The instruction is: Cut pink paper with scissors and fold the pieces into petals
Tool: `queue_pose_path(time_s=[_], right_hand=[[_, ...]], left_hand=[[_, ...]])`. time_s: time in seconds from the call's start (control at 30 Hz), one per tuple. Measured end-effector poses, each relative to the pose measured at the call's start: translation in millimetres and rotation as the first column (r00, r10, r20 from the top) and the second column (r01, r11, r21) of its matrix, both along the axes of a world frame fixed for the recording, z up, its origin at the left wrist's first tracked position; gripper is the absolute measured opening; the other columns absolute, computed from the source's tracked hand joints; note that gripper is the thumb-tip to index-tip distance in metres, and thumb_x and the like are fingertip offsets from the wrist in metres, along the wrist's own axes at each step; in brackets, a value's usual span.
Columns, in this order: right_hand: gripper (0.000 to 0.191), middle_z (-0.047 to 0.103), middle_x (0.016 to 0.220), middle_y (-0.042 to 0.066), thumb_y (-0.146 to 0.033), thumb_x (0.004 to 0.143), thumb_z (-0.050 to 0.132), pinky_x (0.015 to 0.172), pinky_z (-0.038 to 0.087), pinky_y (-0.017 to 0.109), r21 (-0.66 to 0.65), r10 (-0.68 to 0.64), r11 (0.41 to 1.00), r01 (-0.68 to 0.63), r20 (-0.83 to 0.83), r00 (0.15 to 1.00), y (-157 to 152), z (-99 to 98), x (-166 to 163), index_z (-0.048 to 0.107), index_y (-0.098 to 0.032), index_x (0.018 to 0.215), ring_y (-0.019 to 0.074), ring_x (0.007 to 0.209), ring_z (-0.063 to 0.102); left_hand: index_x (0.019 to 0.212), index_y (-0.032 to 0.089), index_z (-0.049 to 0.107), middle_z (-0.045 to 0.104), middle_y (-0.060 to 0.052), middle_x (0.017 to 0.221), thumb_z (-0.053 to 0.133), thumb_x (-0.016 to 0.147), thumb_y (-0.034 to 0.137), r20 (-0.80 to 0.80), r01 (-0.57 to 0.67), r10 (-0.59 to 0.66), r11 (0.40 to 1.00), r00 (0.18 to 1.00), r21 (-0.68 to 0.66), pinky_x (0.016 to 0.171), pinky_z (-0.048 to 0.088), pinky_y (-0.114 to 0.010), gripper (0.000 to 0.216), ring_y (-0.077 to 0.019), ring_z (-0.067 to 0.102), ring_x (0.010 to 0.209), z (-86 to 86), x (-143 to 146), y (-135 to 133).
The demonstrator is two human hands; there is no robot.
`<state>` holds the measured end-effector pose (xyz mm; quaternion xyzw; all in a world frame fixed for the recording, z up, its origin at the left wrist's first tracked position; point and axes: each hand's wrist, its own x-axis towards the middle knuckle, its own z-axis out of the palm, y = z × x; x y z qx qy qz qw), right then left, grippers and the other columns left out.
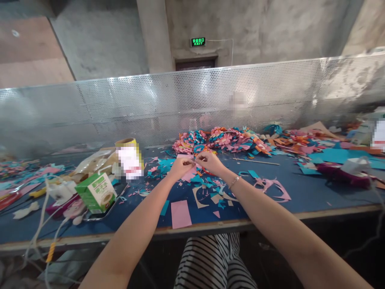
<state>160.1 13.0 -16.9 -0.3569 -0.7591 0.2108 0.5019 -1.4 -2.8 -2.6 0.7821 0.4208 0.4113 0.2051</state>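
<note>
Both my arms reach out over a blue-topped table (300, 192). My left hand (181, 166) and my right hand (209, 161) meet above the table's middle, fingers pinched together on a small piece of pink paper (195, 163) held between them. A thin bracelet circles my right wrist. Under the hands lie pink and teal paper scraps (207, 186). A pink paper rectangle (181, 214) lies near the front edge.
A heap of coloured paper flowers (222, 139) lies behind the hands. Teal and orange sheets (331, 154) cover the right side. At left stand a green carton (96, 192), a yellow tape roll (128, 144) and white cables (42, 224). A perforated metal screen (180, 104) backs the table.
</note>
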Motion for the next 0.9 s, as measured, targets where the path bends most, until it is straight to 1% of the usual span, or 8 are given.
queue_pose_path(time_s=[0.1, 0.23, 0.37, 0.5, 0.6, 0.7, 0.9], right_hand=[[0.016, 0.059, 0.066, 0.002, -0.028, 0.07, 0.052, 0.061, 0.04, 0.025, 0.002, -0.019, 1.0, 0.019, 0.003, 1.0, 1, 0.9, 2, 0.058, -0.014, 0.064, 0.0128, 0.063, 0.053], [0.018, 0.058, 0.064, 0.002, -0.03, 0.071, 0.052, 0.057, 0.038, 0.024, 0.003, -0.043, 0.999, 0.043, -0.004, 0.999, 1, 3.3, 5, 0.057, -0.014, 0.063, 0.0115, 0.059, 0.05], [0.018, 0.062, 0.068, 0.003, -0.03, 0.072, 0.052, 0.06, 0.04, 0.025, 0.024, -0.057, 0.998, 0.057, -0.002, 0.998, 2, 3.1, 6, 0.059, -0.015, 0.066, 0.0125, 0.063, 0.053], [0.017, 0.064, 0.074, 0.004, -0.03, 0.071, 0.055, 0.063, 0.042, 0.026, 0.027, -0.036, 0.999, 0.035, 0.046, 0.998, 3, -0.5, 4, 0.062, -0.015, 0.071, 0.0142, 0.069, 0.056], [0.017, 0.063, 0.07, 0.004, -0.031, 0.072, 0.054, 0.062, 0.042, 0.026, 0.026, -0.054, 0.998, 0.052, 0.087, 0.995, 5, -3.7, 3, 0.061, -0.016, 0.068, 0.0135, 0.065, 0.055], [0.015, 0.062, 0.068, 0.003, -0.028, 0.073, 0.053, 0.061, 0.041, 0.025, 0.027, -0.043, 0.999, 0.04, 0.119, 0.992, 7, -6.0, 3, 0.06, -0.016, 0.068, 0.0125, 0.062, 0.054], [0.016, 0.06, 0.068, 0.003, -0.026, 0.076, 0.048, 0.061, 0.039, 0.024, 0.061, -0.07, 0.996, 0.059, 0.189, 0.979, 7, -7.4, 1, 0.057, -0.016, 0.069, 0.0125, 0.063, 0.052]], left_hand=[[0.07, 0.014, 0.069, 0.066, -0.003, 0.067, 0.06, 0.069, 0.021, 0.005, 0.005, -0.005, 1.0, 1.0, -0.006, 0.06, 0.042, -0.024, 0.012, -0.0134, 0.057, 0.062, -0.8, -1, 2], [0.07, 0.014, 0.069, 0.067, -0.003, 0.069, 0.06, 0.069, 0.02, 0.007, -0.022, 0.022, 1.0, 1.0, -0.01, 0.061, 0.042, -0.024, 0.011, -0.0135, 0.057, 0.063, -1.8, -2, 4], [0.071, 0.014, 0.069, 0.066, -0.003, 0.066, 0.06, 0.069, 0.02, -0.009, -0.033, 0.033, 0.999, 0.999, -0.024, 0.059, 0.041, -0.023, 0.011, -0.0127, 0.056, 0.061, -3.0, -2, 4], [0.068, 0.014, 0.068, 0.063, -0.002, 0.062, 0.06, 0.07, 0.021, -0.024, -0.031, 0.029, 0.998, 0.999, -0.054, 0.057, 0.04, -0.023, 0.011, -0.0122, 0.055, 0.059, -4.7, 0, 3], [0.067, 0.014, 0.068, 0.062, -0.001, 0.06, 0.059, 0.07, 0.02, -0.028, -0.019, 0.017, 0.998, 0.999, -0.063, 0.057, 0.04, -0.023, 0.011, -0.0119, 0.055, 0.059, -6.0, 1, 3], [0.067, 0.014, 0.067, 0.062, -0.001, 0.06, 0.059, 0.069, 0.019, -0.025, -0.023, 0.021, 0.998, 0.999, -0.062, 0.057, 0.039, -0.022, 0.01, -0.0118, 0.055, 0.059, -6.8, 1, 3], [0.069, 0.014, 0.068, 0.063, -0.001, 0.06, 0.059, 0.07, 0.022, -0.016, -0.017, 0.017, 0.999, 1.0, -0.048, 0.057, 0.04, -0.023, 0.012, -0.0129, 0.056, 0.06, -6.4, 2, 3]])
